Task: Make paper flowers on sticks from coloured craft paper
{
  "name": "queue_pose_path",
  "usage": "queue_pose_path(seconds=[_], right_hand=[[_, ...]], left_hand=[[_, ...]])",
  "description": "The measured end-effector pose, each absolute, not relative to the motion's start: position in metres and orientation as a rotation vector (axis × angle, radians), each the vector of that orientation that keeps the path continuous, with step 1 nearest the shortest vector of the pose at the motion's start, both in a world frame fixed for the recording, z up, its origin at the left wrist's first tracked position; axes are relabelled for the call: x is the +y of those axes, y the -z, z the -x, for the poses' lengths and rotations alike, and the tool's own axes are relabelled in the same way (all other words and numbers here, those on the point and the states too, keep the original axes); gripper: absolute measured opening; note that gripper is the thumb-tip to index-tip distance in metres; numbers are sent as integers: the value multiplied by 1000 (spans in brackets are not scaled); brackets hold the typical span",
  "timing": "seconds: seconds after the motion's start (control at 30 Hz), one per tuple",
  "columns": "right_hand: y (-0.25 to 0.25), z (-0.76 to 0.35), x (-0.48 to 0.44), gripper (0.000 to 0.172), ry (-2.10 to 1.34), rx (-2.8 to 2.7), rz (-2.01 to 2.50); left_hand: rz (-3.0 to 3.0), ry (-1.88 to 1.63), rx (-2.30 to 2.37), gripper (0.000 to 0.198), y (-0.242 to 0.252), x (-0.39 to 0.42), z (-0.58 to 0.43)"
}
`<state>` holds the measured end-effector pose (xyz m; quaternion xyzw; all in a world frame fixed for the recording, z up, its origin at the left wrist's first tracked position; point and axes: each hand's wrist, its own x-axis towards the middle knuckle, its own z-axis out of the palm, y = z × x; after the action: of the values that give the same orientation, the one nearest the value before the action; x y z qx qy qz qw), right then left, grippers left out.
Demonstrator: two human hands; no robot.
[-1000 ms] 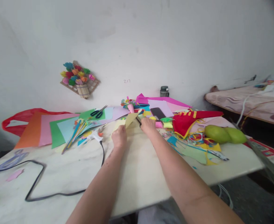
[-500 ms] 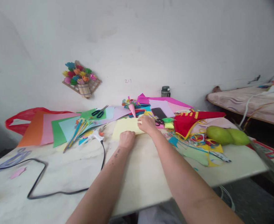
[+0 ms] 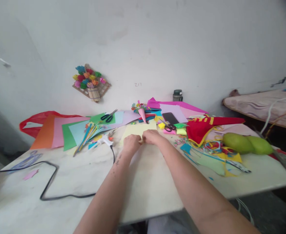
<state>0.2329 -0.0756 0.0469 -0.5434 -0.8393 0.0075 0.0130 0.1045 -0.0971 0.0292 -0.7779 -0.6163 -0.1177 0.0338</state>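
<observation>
A pale yellow sheet of paper [image 3: 136, 130] lies in the middle of the table, partly covered by my hands. My left hand [image 3: 131, 143] is closed at the sheet's near left edge, its fingers curled out of sight beneath the knuckles. Close beside it, my right hand [image 3: 151, 136] pinches the near edge with its fingertips. Both thumbs almost meet there. Just beyond the sheet rests a pink paper cone [image 3: 142, 114] with colourful cut pieces at its wide end.
To the left are a white glue gun [image 3: 105, 140], its black cord [image 3: 50, 175], paper strips [image 3: 85, 138] and black scissors [image 3: 109, 116]. To the right lie a phone [image 3: 170, 118], smaller scissors [image 3: 169, 127], red cloth [image 3: 198, 130] and green fruit [image 3: 246, 143].
My right hand has come down and toward me, from over the sheet to its near edge beside my left hand. The camera view has shifted slightly left.
</observation>
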Motion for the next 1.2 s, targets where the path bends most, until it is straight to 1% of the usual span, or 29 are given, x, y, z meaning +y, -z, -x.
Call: queue_pose_path(seconds=[0.07,0.13,0.17,0.23,0.33,0.4,0.47,0.63,0.8,0.87,0.93,1.03,1.2], right_hand=[[-49,-234,-76,27,-23,-2622,1691],[-50,-235,-75,27,-18,-2630,1677],[-50,-236,-75,26,-12,-2630,1676],[-49,-238,-74,24,-1,-2623,1681],[-46,-237,-74,23,-14,-2606,1628],[-44,-234,-74,23,-15,-2593,1550],[-42,-231,-75,23,-15,-2581,1486],[-39,-228,-75,21,-93,-2617,1442],[-44,-234,-73,16,-209,-2655,1451],[-47,-236,-74,23,-227,-2608,1471],[-50,-235,-77,27,-190,-2515,1472],[-51,-230,-81,23,-82,-2375,1402],[-47,-223,-81,24,85,-2371,1294]], left_hand=[[2484,514,-1962,27,-27,-93,-94],[2602,740,-2037,30,-24,-88,-83],[2665,911,-2070,31,-23,-86,-77],[2721,1387,-2142,31,-21,-83,-69],[2635,2061,-2208,28,-22,-83,-63],[2514,2339,-2268,29,-24,-84,-63],[2407,2515,-2300,32,-28,-86,-64],[2263,2723,-2318,30,-32,-91,-64],[2282,2729,-2386,28,-29,-90,-63],[2310,2715,-2389,28,-27,-89,-62],[2305,2731,-2378,26,-25,-88,-61],[2260,2761,-2406,24,-23,-88,-61],[2182,2854,-2441,22,-21,-86,-63]])
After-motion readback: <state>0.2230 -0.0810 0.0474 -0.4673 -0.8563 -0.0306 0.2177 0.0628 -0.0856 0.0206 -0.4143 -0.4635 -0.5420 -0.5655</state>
